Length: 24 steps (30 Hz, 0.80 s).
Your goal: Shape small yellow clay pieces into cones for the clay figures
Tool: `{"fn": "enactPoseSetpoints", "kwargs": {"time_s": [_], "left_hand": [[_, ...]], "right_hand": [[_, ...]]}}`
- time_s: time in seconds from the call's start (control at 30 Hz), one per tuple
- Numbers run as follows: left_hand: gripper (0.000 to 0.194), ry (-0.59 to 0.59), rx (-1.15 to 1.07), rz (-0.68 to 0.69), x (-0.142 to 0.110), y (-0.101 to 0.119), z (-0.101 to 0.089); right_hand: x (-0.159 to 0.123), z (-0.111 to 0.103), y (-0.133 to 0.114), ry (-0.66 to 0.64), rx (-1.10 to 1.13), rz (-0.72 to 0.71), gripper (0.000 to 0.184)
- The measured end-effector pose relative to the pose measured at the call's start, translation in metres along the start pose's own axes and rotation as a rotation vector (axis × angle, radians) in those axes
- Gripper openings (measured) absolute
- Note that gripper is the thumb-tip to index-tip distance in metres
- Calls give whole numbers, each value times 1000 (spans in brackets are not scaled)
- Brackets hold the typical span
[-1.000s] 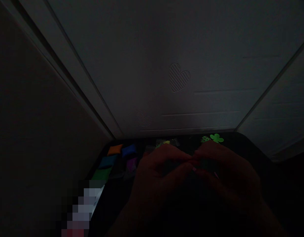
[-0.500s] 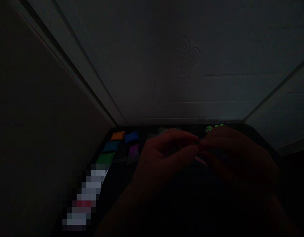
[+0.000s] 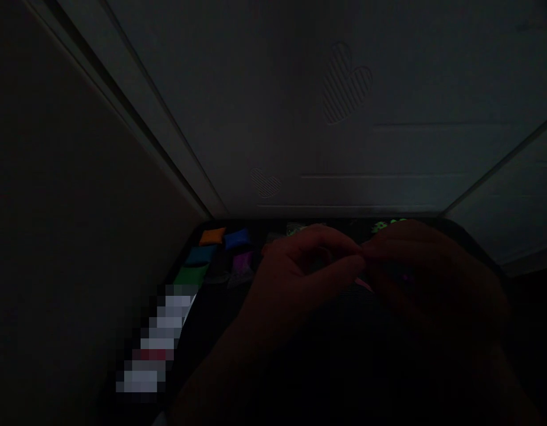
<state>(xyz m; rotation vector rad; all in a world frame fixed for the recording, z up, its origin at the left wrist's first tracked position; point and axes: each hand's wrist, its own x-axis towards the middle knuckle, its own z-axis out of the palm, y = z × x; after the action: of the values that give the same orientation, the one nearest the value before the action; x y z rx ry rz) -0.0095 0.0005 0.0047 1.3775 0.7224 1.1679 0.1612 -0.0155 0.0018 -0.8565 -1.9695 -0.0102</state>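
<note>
The scene is very dark. My left hand (image 3: 295, 278) is pinched closed, thumb against fingers, and its tips meet those of my right hand (image 3: 428, 278). My right hand is closed too, its fingers drawn together in shadow. Whatever lies between the fingertips is too small and dim to name. Just below the fingertips shows a thin pink strip (image 3: 364, 285); I cannot tell whether it is held or lies on the table. Beyond my right hand are light green flower-shaped pieces (image 3: 379, 227), partly covered by it.
On the dark table (image 3: 238, 313), left of my hands, lie small orange (image 3: 212, 236), blue (image 3: 238, 239), teal (image 3: 201, 255), green (image 3: 191, 275) and purple packets (image 3: 242, 262). A blurred-out pale object (image 3: 158, 337) runs along the left edge. A white panel (image 3: 255, 106) with embossed hearts stands behind.
The view has tilted down and shifted, so the panel's hearts sit higher. Both hands stay pinched together at the tips, shifting slightly. The pink strip shows more below the fingers than at first.
</note>
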Motion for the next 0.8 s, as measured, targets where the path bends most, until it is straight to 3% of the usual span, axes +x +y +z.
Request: {"fn": "enactPoseSetpoints", "kwargs": {"time_s": [0.8], "left_hand": [[8,-17,41,-92,3,5,0]], "right_hand": [[3,2,0,34,-117,-45,29]]}}
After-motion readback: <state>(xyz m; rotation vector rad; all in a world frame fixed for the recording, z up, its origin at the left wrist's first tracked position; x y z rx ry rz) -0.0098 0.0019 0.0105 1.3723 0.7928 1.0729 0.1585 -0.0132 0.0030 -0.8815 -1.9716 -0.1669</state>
